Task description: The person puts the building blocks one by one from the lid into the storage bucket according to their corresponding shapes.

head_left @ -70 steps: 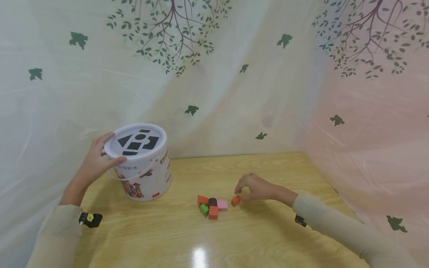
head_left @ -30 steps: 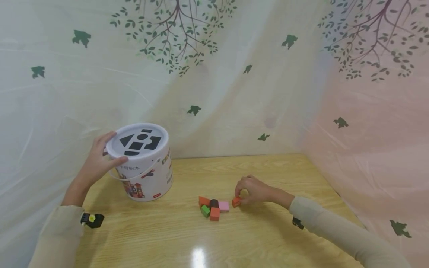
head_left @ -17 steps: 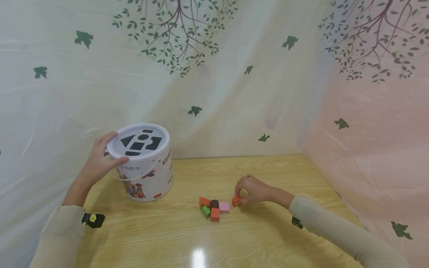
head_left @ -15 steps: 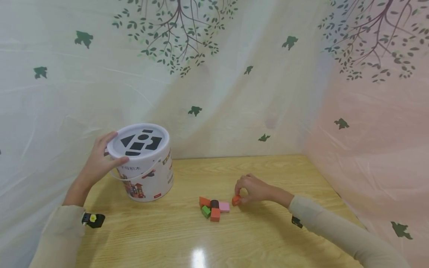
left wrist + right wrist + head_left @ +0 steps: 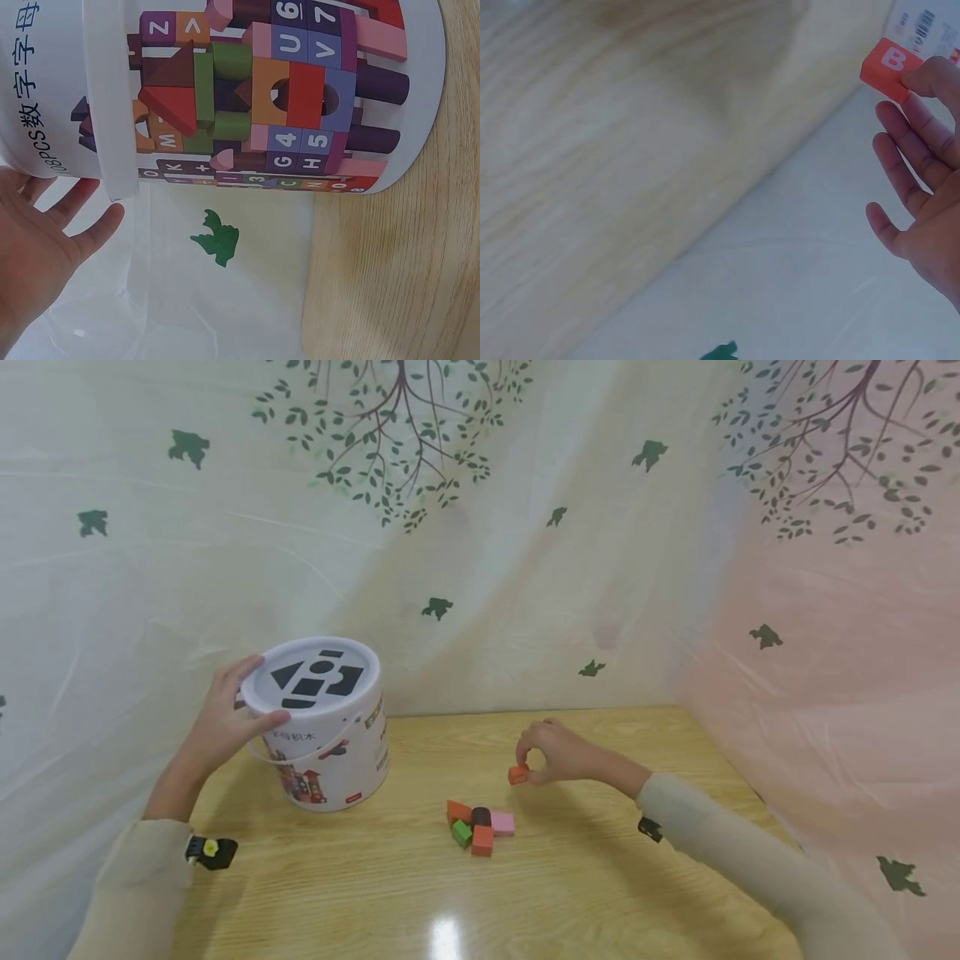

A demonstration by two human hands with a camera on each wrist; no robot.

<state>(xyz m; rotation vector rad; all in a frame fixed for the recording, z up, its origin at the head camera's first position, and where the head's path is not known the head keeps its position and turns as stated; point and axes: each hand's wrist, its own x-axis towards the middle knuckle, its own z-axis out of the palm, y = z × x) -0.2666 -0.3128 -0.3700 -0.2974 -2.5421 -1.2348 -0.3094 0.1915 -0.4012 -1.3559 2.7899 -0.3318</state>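
Note:
In the head view my left hand (image 5: 217,718) grips the upper left side of a white toy-block bucket (image 5: 330,760), thumb in front and fingers at the rim. The bucket's lid (image 5: 255,685) has dark shaped openings. My right hand (image 5: 566,753) pinches a small orange-red letter block (image 5: 518,774) just above the table. In the right wrist view the block (image 5: 891,69) shows a letter B, held between thumb and forefinger while the other fingers stay loosely extended. Below lies a cluster with a pink block (image 5: 502,824), a dark cylinder (image 5: 481,817), a green block (image 5: 462,833) and a red block (image 5: 482,841).
An orange wedge-shaped block (image 5: 458,812) lies at the cluster's left. Everything stands on a wood-grain table (image 5: 360,885). Behind the table and at its right hangs a curtain (image 5: 487,635) printed with leaves and branches. The bucket stands near the table's back left.
My right hand has lifted the letter block off the table beside the cluster and moved it back and slightly left. The left hand and the bucket have stayed in place.

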